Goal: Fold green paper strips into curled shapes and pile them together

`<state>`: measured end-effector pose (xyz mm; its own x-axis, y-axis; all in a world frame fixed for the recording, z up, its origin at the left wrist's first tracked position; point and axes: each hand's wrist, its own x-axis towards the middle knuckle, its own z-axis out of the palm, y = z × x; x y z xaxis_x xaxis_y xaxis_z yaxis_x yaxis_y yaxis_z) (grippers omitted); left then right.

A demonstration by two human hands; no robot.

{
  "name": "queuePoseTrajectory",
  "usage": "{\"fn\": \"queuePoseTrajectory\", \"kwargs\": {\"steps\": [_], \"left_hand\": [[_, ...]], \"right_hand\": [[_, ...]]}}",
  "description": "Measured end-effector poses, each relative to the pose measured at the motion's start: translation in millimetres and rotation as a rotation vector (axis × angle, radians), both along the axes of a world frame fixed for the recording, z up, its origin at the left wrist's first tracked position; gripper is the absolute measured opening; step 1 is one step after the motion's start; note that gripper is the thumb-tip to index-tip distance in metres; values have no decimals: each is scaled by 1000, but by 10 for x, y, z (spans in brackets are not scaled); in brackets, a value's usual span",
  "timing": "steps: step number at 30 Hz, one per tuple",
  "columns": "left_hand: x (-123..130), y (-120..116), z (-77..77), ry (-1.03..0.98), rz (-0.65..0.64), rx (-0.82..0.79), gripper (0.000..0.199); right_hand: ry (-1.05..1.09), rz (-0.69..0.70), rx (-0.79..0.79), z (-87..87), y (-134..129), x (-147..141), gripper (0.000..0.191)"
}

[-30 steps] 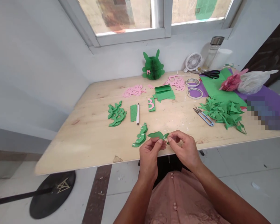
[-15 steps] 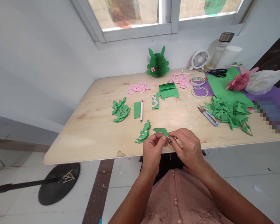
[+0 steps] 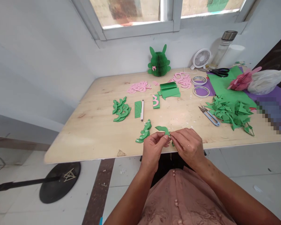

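Between my two hands, just above the table's front edge, is a curved green paper cutout [image 3: 163, 129]. My left hand [image 3: 154, 147] pinches it with thumb and fingers. Fingertips of my right hand [image 3: 187, 143] are pressed together at the cutout's near end, where they hide part of it. Left of my hands lies a short stack of green cutouts with white strips [image 3: 144, 132]. Farther left is a pile of scalloped green cutouts [image 3: 121, 109]. A white pen [image 3: 142, 111] rests by a folded green paper piece [image 3: 137, 109].
Blue thread snips [image 3: 209, 116] lie beside a heap of green scraps [image 3: 231, 114] on the right. Two tape rolls [image 3: 200, 91], black scissors [image 3: 219, 72], a small fan [image 3: 201, 58] and a bottle [image 3: 224, 48] stand farther back. Pink cutouts [image 3: 139, 87] and a green paper figure [image 3: 159, 64] are near the wall.
Both hands stay on the green cutout, whose pointed far end has shifted slightly right. My right hand's fingers have closed in closer to my left. The view has tilted slightly.
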<state>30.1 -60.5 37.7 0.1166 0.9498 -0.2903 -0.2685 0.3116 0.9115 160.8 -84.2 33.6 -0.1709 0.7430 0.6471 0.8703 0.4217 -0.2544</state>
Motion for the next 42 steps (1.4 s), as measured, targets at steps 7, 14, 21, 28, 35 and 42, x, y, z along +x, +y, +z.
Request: {"fn": "queuePoseTrajectory", "kwargs": {"steps": [7, 14, 21, 28, 35, 42], "left_hand": [[-6, -1, 15, 41, -7, 14, 18], [-5, 11, 14, 150, 3, 78, 12], [-17, 7, -1, 179, -20, 96, 14], [-26, 25, -12, 161, -26, 82, 15], [-27, 26, 2, 187, -13, 96, 15], [-24, 22, -14, 210, -9, 131, 11]], "right_hand": [[3, 18, -14, -6, -5, 18, 15], [-28, 14, -11, -15, 6, 20, 16], [-45, -7, -1, -23, 15, -2, 17], [-36, 16, -9, -24, 21, 7, 16], [-26, 10, -13, -14, 19, 3, 17], [-33, 8, -16, -11, 22, 1, 17]]}}
